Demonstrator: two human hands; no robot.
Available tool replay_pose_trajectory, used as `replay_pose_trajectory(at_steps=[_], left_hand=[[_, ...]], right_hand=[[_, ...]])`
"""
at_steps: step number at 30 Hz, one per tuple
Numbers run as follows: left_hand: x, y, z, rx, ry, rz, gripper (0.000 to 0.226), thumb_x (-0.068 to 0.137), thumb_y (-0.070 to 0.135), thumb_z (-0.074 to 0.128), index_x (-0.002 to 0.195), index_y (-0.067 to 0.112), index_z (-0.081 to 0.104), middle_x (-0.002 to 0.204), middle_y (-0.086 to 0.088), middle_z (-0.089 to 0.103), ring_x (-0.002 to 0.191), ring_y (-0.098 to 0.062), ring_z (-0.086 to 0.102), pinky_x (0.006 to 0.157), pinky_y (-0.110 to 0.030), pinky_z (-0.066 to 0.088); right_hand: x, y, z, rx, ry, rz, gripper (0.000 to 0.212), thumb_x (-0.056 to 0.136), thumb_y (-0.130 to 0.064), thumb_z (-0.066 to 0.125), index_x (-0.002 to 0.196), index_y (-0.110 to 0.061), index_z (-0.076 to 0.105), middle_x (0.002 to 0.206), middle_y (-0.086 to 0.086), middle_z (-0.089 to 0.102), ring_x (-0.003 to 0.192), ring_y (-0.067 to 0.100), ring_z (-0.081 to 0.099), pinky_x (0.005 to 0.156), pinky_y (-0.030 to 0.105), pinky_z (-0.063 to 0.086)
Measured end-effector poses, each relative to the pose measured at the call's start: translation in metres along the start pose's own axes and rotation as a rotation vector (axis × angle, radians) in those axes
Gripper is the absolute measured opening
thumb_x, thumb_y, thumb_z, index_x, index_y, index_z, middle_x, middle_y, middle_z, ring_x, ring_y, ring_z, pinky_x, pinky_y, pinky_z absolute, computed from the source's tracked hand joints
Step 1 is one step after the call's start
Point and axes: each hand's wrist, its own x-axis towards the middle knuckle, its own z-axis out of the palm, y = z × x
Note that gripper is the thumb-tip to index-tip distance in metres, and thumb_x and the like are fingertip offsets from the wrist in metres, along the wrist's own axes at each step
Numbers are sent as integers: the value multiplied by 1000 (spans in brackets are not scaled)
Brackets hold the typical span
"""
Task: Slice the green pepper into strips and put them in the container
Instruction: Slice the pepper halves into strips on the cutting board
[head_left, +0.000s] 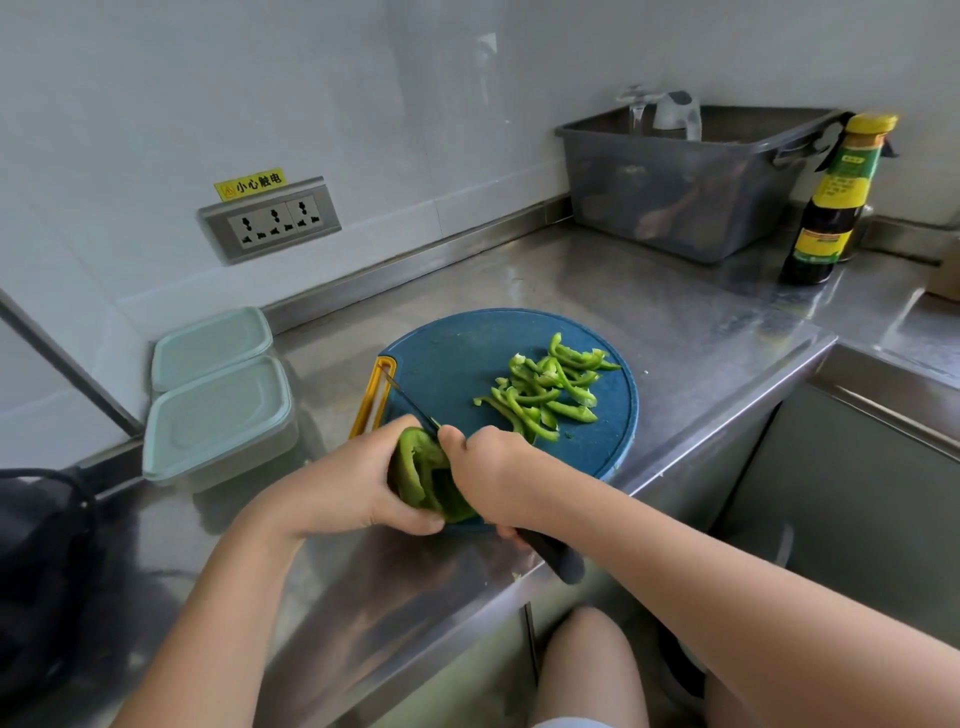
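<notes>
A round blue cutting board (467, 358) lies on the steel counter. My left hand (358, 483) grips a large piece of green pepper (423, 475) at the board's near edge. My right hand (493, 473) holds a dark-handled knife (556, 558) whose thin blade runs along the pepper's right side and points to the far left. A pile of several cut pepper strips (545, 389) sits on the right half of the board. Two lidded pale green containers (218, 415) stand to the left of the board, one behind the other.
A grey plastic tub (685, 182) with glassware stands at the back right, with a dark sauce bottle (831, 208) next to it. A wall socket (270, 218) is behind. A black bag (41, 561) sits at the left. The counter's edge drops off at the right.
</notes>
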Motion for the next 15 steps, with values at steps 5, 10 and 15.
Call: replay_pose_trajectory(at_steps=[5,10,15], left_hand=[[0,-1,-1,-10,119,-19,53,59,22,89,98,24,53,93,10,65,85,-4,62,76,-24,50],[3,-3,3,27,158,-52,56,56,33,88,95,25,49,91,6,62,81,-6,59,72,-24,47],[4,-3,5,4,180,-34,57,54,32,88,95,28,48,90,9,62,81,-4,60,70,-23,46]], right_hand=[[10,8,-3,185,-61,203,45,99,-46,29,105,-8,53,61,10,46,46,20,42,50,25,36],[-10,42,-18,304,20,92,55,95,-57,29,73,-9,43,53,8,41,36,20,35,41,20,31],[-33,55,2,91,169,-131,62,93,-61,27,51,-15,30,50,-1,31,45,16,28,49,29,27]])
